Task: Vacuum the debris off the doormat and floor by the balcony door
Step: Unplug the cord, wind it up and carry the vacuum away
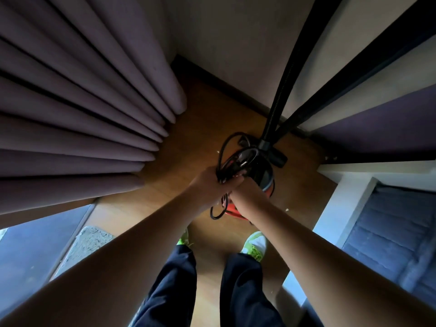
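Wooden floor (pixel 203 119) is seen under purple curtains (pixel 77 100). Black cord (pixel 220 159) loops are gripped by the left hand (pixel 208 182) over the red-and-black vacuum (pixel 259 171); the right hand (pixel 245 187) is beside it, grip unclear. The doormat (pixel 88 243) is lying near left.

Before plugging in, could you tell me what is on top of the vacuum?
A coiled black power cord lies atop the vacuum; both hands grip it, covering the top's near part.

Head-worn wide-angle view, steeply downward and close over the floor (pixel 203 119) by the curtain (pixel 77 109).
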Demonstrator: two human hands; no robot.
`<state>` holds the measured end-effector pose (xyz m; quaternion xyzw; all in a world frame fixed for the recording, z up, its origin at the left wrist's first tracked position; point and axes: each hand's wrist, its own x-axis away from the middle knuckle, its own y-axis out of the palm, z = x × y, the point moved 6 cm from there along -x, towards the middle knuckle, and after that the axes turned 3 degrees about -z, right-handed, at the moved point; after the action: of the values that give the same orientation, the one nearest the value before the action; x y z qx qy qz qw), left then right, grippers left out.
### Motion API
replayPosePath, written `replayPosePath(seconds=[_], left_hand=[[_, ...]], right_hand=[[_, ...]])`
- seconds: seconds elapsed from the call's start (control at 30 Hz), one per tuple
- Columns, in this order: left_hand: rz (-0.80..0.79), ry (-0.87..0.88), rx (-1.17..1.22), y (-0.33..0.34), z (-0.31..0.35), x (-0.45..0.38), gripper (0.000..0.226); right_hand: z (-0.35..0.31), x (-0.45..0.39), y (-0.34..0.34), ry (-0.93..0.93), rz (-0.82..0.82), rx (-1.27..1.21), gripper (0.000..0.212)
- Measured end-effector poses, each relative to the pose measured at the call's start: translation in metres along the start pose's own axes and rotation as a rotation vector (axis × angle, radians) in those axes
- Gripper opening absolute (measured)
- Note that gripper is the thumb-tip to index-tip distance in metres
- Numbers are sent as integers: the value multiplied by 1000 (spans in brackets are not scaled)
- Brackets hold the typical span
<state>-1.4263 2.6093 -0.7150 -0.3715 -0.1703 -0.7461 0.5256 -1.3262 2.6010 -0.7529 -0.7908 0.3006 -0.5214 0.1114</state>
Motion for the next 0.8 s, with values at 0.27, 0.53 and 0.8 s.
replayPosePath(seconds=[0.27,0.53,0.8], left_hand=[[439,34,85,-48,-12,-26,14],[382,173,236,-67,4,-72,7],[260,227,71,-36,5,-86,20]], right_hand=[[92,-22,8,270,376,-505,24],[152,-85,58,610,241,-614,74],[178,-111,75,618,246,-980,67]])
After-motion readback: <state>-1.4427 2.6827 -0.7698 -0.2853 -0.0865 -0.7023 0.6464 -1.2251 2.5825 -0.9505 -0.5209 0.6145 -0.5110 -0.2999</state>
